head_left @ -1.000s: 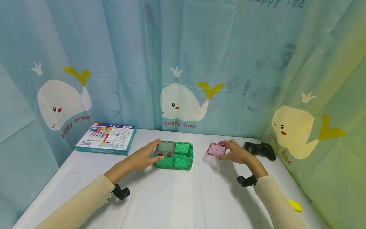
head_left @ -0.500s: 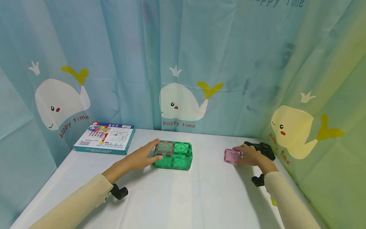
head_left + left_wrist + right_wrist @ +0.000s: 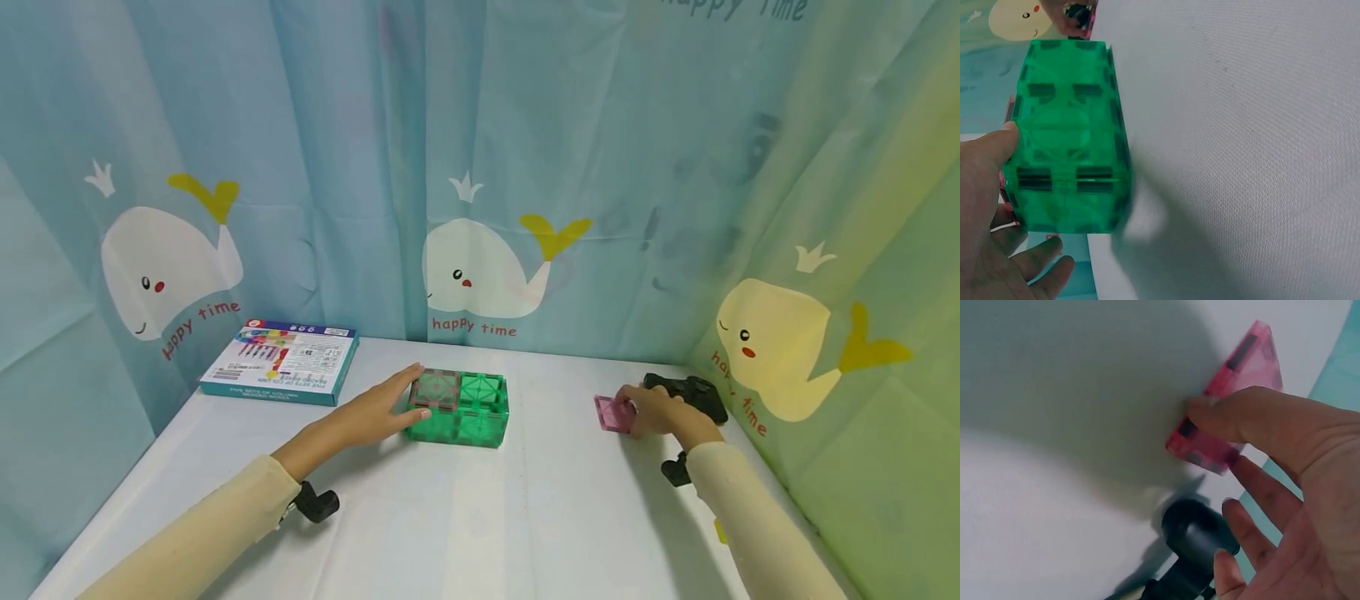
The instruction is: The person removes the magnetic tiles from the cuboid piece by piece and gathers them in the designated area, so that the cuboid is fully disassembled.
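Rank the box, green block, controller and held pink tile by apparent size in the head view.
1. Box
2. Green block
3. Controller, partly hidden
4. Held pink tile, partly hidden

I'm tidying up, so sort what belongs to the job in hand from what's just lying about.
In the job, it seems:
pink translucent plastic square tile, pinched by the right hand
green translucent plastic block, touched by the left hand
pink-edged square tile on the block

Lying about, apparently:
flat teal-and-white cardboard box
black game controller
yellow piece, partly behind the sleeve
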{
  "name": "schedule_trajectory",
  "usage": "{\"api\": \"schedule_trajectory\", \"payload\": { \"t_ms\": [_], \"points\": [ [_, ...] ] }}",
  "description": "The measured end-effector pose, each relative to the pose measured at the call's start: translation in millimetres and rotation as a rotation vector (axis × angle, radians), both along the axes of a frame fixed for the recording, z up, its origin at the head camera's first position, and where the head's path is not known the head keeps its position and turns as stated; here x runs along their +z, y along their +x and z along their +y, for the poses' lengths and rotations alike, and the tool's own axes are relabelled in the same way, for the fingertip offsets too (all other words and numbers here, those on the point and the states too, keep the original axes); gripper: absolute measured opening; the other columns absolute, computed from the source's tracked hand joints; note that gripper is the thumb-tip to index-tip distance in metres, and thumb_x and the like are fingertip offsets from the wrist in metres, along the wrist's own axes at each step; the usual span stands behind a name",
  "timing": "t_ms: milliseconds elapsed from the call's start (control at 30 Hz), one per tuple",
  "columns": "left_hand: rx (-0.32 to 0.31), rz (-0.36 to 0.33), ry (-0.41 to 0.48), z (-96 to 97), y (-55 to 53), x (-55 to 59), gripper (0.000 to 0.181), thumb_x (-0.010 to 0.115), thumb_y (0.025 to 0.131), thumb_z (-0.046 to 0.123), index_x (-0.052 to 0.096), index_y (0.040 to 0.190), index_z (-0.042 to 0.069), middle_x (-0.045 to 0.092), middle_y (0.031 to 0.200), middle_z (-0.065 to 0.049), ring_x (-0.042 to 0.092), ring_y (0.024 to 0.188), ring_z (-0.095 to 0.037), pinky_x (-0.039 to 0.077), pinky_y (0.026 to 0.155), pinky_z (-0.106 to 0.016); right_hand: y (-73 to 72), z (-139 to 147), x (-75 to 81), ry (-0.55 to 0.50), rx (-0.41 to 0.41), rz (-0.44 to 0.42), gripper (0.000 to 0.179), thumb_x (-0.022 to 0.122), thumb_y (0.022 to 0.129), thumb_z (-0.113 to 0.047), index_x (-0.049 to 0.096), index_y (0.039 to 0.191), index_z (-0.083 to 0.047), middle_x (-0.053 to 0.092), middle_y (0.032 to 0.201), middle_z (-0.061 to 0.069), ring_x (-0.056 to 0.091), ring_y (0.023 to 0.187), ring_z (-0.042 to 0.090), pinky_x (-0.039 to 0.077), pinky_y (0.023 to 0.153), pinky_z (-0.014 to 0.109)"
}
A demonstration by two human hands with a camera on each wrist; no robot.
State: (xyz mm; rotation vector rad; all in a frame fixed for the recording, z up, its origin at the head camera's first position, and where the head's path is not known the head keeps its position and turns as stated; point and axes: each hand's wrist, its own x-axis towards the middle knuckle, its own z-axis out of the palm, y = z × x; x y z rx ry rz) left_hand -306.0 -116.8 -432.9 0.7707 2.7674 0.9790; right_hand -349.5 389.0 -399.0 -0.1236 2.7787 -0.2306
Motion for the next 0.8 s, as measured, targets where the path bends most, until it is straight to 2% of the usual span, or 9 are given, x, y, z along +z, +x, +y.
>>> {"api": "schedule_trajectory", "payload": {
  "t_ms": [133,300,367,433,533,667,800],
  "points": [
    [-0.001,0.003,0.004,0.4,-0.1,0.2,0.087,0.059,0.105,0.055,0.02,0.17,0.014,0.017,0.177,-0.009,0.022,0.162,-0.033,0.024,0.128,-0.059,0.3,-3,-1.2,0.017,0.052,0.043,0.052,0.075,0.082,-0.003,0.064,0.131,-0.014,0.055,0.118,0.025,0.046,0.106,0.047,0.046,0.082,0.062],
    [0.003,0.0,0.0,-0.3,-0.1,-0.6,0.086,0.059,0.105,0.055,0.02,0.17,0.015,0.017,0.177,-0.009,0.022,0.162,-0.033,0.024,0.129,-0.057,5.2,-22,5.6,0.023,0.136,0.146,0.035,0.071,0.094,-0.015,0.068,0.128,-0.005,0.06,0.13,0.029,0.053,0.116,0.048,0.045,0.092,0.07],
    [0.005,-0.003,0.002,-0.5,0.3,-0.1,0.086,0.06,0.105,0.055,0.02,0.17,0.015,0.018,0.177,-0.009,0.022,0.161,-0.034,0.024,0.128,-0.058,8.3,-36,9.1,-0.05,0.156,0.152,0.034,0.066,0.099,-0.016,0.066,0.13,-0.001,0.063,0.129,0.029,0.06,0.111,0.044,0.051,0.09,0.064],
    [0.008,-0.01,0.002,-0.5,0.8,0.3,0.087,0.06,0.105,0.056,0.02,0.17,0.016,0.017,0.177,-0.008,0.022,0.162,-0.033,0.024,0.129,-0.058,11.5,-53,12.5,-0.154,0.176,0.133,0.035,0.062,0.103,-0.015,0.063,0.132,0.004,0.066,0.124,0.027,0.066,0.1,0.038,0.056,0.085,0.055],
    [0.002,-0.007,0.003,-0.2,0.9,-0.8,0.087,0.059,0.105,0.057,0.02,0.17,0.015,0.017,0.177,-0.009,0.022,0.161,-0.034,0.025,0.128,-0.058,16.4,-82,17.6,-0.277,0.207,0.104,0.038,0.06,0.108,-0.021,0.06,0.135,0.005,0.071,0.116,0.021,0.07,0.09,0.027,0.059,0.079,0.045],
    [0.004,-0.004,0.005,0.4,1.3,-0.9,0.087,0.059,0.105,0.057,0.02,0.17,0.015,0.017,0.177,-0.009,0.022,0.161,-0.033,0.025,0.128,-0.058,22.6,-127,22.5,-0.357,0.221,0.108,0.047,0.057,0.11,-0.038,0.062,0.137,0.0,0.074,0.109,0.018,0.072,0.091,0.026,0.058,0.083,0.045],
    [0.007,0.0,0.006,1.0,0.9,-0.4,0.087,0.06,0.104,0.057,0.021,0.17,0.016,0.018,0.177,-0.008,0.023,0.161,-0.033,0.025,0.128,-0.057,27.5,-163,19.6,-0.446,0.176,0.066,0.058,0.056,0.109,-0.045,0.055,0.144,0.001,0.075,0.106,0.021,0.075,0.089,0.032,0.06,0.077,0.041]
  ]
}}
